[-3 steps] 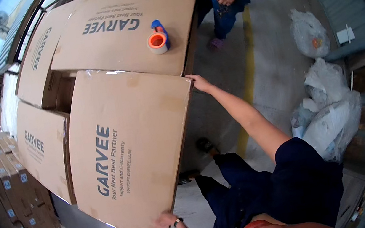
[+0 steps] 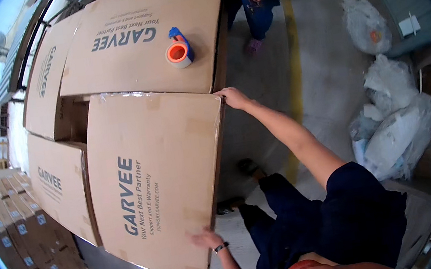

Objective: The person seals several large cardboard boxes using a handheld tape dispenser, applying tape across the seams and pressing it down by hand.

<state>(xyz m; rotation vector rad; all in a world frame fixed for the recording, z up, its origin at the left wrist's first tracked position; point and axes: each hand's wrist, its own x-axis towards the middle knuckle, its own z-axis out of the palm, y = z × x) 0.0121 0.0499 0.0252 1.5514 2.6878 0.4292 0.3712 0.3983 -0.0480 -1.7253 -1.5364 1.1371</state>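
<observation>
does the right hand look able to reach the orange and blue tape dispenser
Probably yes: the bare right hand is at a corner of the nearest brown cardboard box, with nothing standing between it and the dispenser, though it may need a stretch.

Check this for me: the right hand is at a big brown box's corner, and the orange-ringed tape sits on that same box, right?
Not quite: the tape sits on the neighboring box, as the head view shows. The right hand is indeed at a big brown box's corner.
</observation>
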